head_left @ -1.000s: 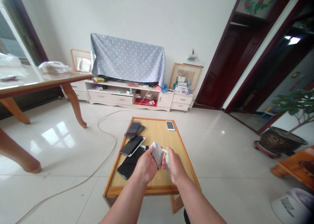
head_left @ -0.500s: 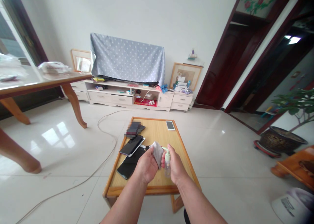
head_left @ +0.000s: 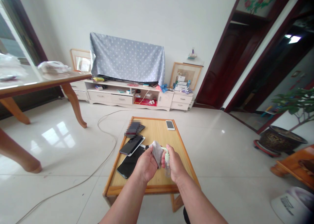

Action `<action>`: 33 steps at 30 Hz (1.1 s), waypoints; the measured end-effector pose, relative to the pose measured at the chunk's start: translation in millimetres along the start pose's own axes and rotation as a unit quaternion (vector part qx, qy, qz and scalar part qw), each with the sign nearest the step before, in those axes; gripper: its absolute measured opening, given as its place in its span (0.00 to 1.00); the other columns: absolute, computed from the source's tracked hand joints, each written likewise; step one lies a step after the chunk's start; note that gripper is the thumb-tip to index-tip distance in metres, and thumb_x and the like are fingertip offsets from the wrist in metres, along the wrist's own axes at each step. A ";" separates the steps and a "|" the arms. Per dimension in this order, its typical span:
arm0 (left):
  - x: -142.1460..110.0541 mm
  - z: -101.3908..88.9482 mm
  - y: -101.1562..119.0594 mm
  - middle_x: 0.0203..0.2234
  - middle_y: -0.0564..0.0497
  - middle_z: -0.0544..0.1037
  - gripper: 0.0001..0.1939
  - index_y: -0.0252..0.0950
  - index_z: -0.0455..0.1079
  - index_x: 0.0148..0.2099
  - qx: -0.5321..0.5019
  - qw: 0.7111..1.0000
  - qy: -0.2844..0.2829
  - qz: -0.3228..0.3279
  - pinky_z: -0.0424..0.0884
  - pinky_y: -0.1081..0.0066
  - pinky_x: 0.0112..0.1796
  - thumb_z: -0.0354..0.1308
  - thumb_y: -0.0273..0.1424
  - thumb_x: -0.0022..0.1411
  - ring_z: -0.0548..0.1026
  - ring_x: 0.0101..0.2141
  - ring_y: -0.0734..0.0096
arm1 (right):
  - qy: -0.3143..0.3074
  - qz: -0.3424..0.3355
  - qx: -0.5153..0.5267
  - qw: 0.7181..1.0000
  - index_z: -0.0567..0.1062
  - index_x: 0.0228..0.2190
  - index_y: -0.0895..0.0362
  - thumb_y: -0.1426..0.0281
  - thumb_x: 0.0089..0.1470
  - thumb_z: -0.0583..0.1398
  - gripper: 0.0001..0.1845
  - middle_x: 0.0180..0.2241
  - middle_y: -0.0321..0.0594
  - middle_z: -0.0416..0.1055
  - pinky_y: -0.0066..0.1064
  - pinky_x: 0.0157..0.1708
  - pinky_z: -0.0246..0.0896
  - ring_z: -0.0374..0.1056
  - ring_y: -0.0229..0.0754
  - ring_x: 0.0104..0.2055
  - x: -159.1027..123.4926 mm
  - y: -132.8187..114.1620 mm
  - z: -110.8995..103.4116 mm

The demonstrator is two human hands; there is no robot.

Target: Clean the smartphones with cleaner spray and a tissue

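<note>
A light grey cloth [head_left: 157, 154] is gripped in my left hand [head_left: 146, 165], thumb on its near face. My right hand [head_left: 175, 164] is closed around a small clear pump bottle [head_left: 167, 166] with a pale green head, thumb near the top of the pump. The nozzle points left, at the cloth. Both hands are above a low wooden table [head_left: 157, 132]. Left of them lie a large black tablet or phone [head_left: 128, 166] and a dark phone [head_left: 131, 145] resting on a white-edged device. A white phone [head_left: 170, 125] lies at the table's far right.
Dark items [head_left: 133, 129], partly pixelated, lie at the table's far left corner. A cable [head_left: 108, 158] runs across the floor at left, near a larger table [head_left: 73, 78]. A white TV cabinet [head_left: 103, 98] stands by the wall. At right are a potted plant [head_left: 279, 140] and a bucket [head_left: 289, 206].
Almost nothing has moved. The pump head sits very slightly lower, and the cloth has shifted a touch in my left hand.
</note>
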State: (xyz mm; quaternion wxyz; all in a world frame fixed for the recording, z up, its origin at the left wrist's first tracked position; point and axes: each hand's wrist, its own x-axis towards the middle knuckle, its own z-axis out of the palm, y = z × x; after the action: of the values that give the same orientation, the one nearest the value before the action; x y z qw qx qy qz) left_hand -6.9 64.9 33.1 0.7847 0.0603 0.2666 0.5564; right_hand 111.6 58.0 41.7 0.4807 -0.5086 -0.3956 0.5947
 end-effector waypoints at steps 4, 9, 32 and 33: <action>0.9 -0.7 -1.0 0.40 0.40 0.81 0.13 0.31 0.71 0.49 0.013 1.000 0.005 0.017 0.78 0.65 0.38 0.52 0.35 0.70 0.81 0.38 0.60 | 0.016 -0.019 -0.021 0.999 0.68 0.16 0.55 0.48 0.60 0.53 0.29 0.14 0.35 0.65 0.29 0.20 0.57 0.59 0.36 0.16 -2.7 -3.1 2.6; 1.4 -1.8 -2.0 0.41 0.39 0.81 0.13 0.29 0.72 0.49 0.020 0.999 0.008 0.026 0.78 0.66 0.38 0.53 0.34 0.70 0.81 0.39 0.60 | 0.007 -0.019 -0.022 1.000 0.68 0.16 0.55 0.50 0.59 0.53 0.28 0.14 0.35 0.65 0.29 0.20 0.57 0.59 0.36 0.16 -2.9 -5.0 2.7; 1.6 -0.8 -2.2 0.40 0.39 0.81 0.13 0.30 0.71 0.49 0.012 1.000 0.007 0.027 0.78 0.65 0.38 0.52 0.34 0.70 0.81 0.38 0.60 | 0.020 -0.029 -0.018 0.999 0.69 0.17 0.55 0.47 0.60 0.52 0.30 0.14 0.36 0.66 0.30 0.21 0.58 0.61 0.37 0.17 -2.3 -2.9 2.2; 1.5 -0.6 -2.3 0.40 0.39 0.81 0.14 0.30 0.71 0.49 0.013 1.000 0.008 0.027 0.78 0.65 0.38 0.51 0.34 0.70 0.81 0.39 0.60 | 0.024 -0.030 -0.020 0.999 0.68 0.17 0.55 0.47 0.60 0.52 0.30 0.14 0.36 0.65 0.30 0.21 0.58 0.60 0.37 0.17 -1.6 -1.9 1.9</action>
State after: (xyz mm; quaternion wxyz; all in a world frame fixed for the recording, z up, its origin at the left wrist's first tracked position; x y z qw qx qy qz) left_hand -5.0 65.3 31.1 0.7666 0.0736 0.2780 0.5742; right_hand 110.1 57.0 44.2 0.4971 -0.5204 -0.4106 0.5598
